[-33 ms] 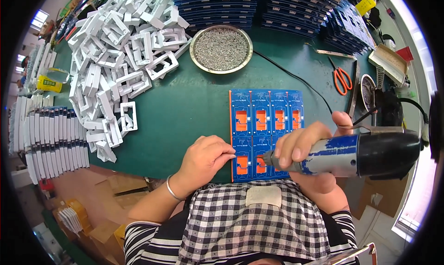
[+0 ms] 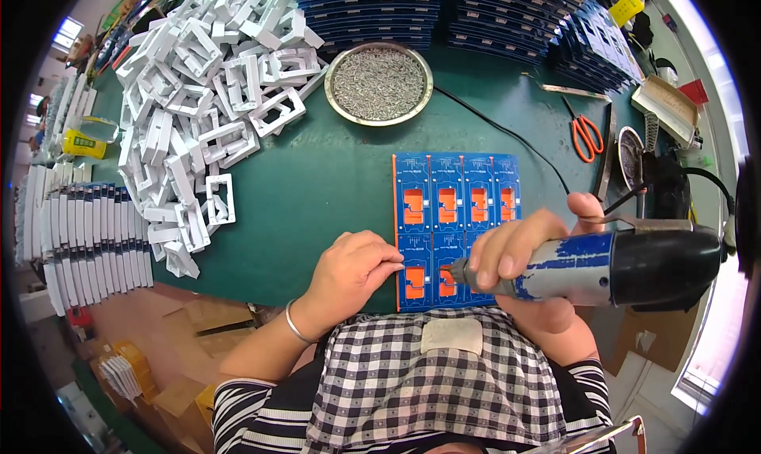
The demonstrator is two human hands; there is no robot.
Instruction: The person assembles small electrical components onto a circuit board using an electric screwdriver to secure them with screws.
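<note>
A blue circuit board panel [image 2: 449, 242], divided into several units with orange showing through their cutouts, lies flat on the green table in front of me. My right hand [image 2: 515, 256] grips a grey and blue electric screwdriver [image 2: 571, 268] with a black rear end. The tool lies nearly level, its tip over a cutout in the panel's near row. At the panel's left edge is my left hand [image 2: 353, 273], thumb and forefinger pinched together, fingertips against that edge. Whether something small sits between them cannot be made out.
A round metal bowl of small screws [image 2: 379, 85] stands beyond the panel. White plastic frames [image 2: 198, 97] are heaped at the left. Stacks of blue boards [image 2: 369, 14] line the back. Orange-handled scissors [image 2: 587, 139] lie at the right, near a black cable [image 2: 507, 129].
</note>
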